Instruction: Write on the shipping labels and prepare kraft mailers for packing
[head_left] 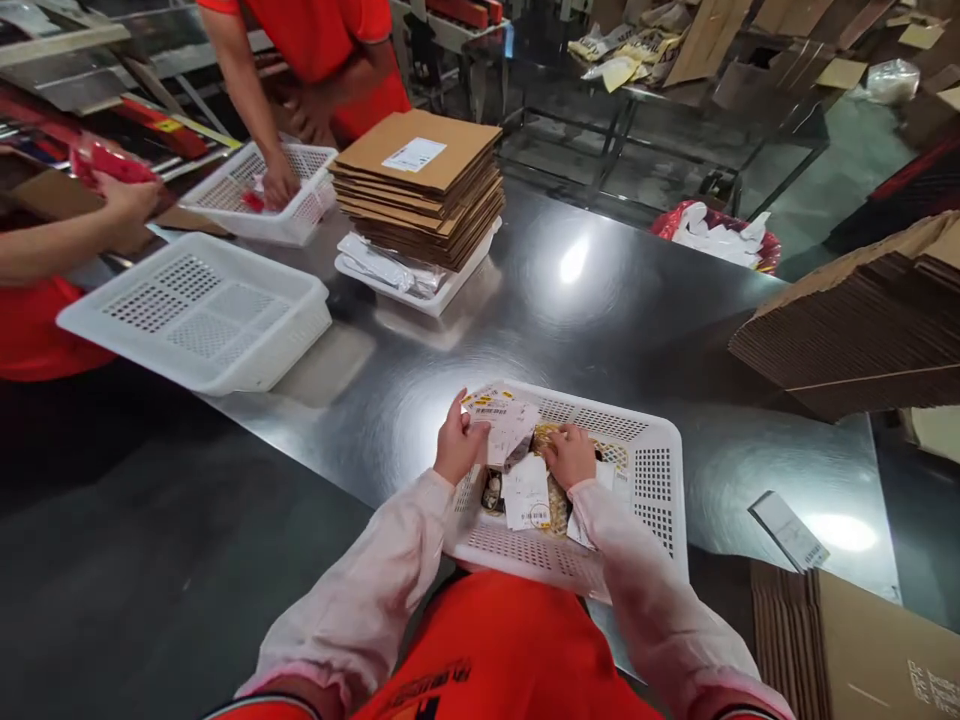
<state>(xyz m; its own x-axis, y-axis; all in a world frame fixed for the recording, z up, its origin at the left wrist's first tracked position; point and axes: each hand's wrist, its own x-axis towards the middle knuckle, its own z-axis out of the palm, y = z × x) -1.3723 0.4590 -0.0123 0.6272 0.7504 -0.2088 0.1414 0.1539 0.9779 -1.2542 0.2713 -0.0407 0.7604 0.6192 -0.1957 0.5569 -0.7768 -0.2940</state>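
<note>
My left hand point(459, 442) is closed on white label cards point(504, 428) printed with barcodes and yellow marks, held over the left side of a white perforated plastic basket point(660, 432). Inside the basket, my right hand point(571, 456) has its fingers curled down onto the contents, and the fingertips are partly hidden. Beneath and around it lie packets with a yellow net pattern point(559, 505). Another white barcode label point(526, 492) rests between my hands, next to a small dark packet point(492, 492). Both forearms wear pale pink sleeves.
Brown cardboard sheets point(420, 160) are stacked on a white tray point(442, 300). A white basket point(247, 370) stands left; a co-worker's hand point(279, 182) reaches into another basket point(300, 230). Folded cartons point(847, 320) stand right, near a small white box point(789, 530) on the metal table point(600, 330).
</note>
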